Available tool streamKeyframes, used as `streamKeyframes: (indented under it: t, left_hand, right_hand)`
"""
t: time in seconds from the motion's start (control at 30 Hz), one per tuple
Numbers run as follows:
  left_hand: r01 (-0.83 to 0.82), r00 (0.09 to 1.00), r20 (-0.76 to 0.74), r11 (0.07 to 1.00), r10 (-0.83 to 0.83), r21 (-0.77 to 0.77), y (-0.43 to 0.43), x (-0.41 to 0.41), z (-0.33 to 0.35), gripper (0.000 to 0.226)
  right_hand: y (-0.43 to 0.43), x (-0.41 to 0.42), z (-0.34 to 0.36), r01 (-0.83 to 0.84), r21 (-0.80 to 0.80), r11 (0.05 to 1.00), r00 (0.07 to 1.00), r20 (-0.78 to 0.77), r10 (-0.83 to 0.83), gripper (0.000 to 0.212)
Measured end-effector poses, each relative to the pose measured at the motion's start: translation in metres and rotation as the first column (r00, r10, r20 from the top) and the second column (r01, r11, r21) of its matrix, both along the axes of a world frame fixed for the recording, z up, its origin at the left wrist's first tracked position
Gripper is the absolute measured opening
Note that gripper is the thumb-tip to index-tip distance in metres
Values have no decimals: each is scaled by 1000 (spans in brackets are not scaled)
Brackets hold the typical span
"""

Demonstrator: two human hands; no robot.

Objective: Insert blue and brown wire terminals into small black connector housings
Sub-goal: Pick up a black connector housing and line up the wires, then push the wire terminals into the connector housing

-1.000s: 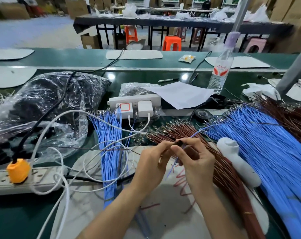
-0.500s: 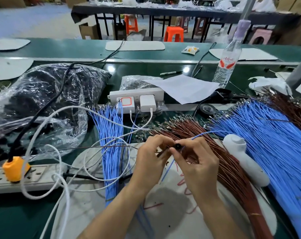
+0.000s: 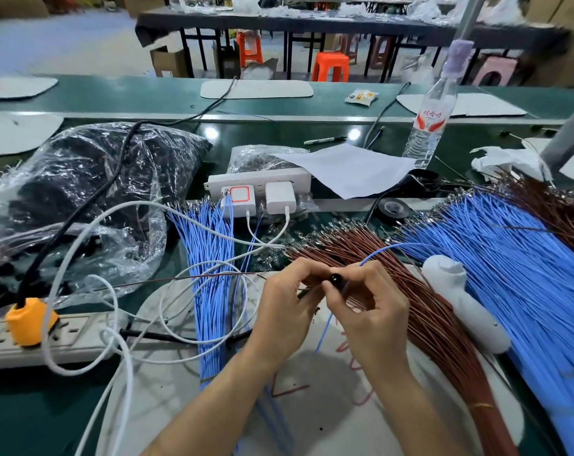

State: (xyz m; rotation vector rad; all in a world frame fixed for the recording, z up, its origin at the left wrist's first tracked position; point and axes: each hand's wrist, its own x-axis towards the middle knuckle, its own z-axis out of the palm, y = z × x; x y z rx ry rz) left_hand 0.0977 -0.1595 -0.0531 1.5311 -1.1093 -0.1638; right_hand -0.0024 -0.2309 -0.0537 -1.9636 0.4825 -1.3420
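This is a factory assembly hall for wiring work. A long green line bench carries white work mats, thick bundles of blue wires and brown wires tipped with metal terminals, a clear bag of small black parts and a power strip. Behind stand further long tables, plastic stools and cardboard boxes.

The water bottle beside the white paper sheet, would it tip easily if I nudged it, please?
Probably tippy: the water bottle stands upright, tall and narrow on a small base. Its clear plastic would likely dent if squeezed. Knocked over, its round body could roll.
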Motion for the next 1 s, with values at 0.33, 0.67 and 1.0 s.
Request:
streamKeyframes:
  t: [0.33, 0.67, 1.0]
  left_hand:
    - [-17, 999, -46, 1000, 16, -26, 0, -1, 0, 21]
    - [-2, 995, -99, 1000, 0, -18, 2, -2, 5, 33]
    - [-10, 997, -74, 1000, 10, -1, 3, -2, 3, 22]
  right_hand:
    - [-1, 0, -2, -9, 106, 994, 1000, 23, 7, 21]
    - [0, 0, -2, -6, 122, 993, 999, 32, 2, 22]
    - [2, 1, -1, 1, 100, 995, 1000, -1, 0, 19]
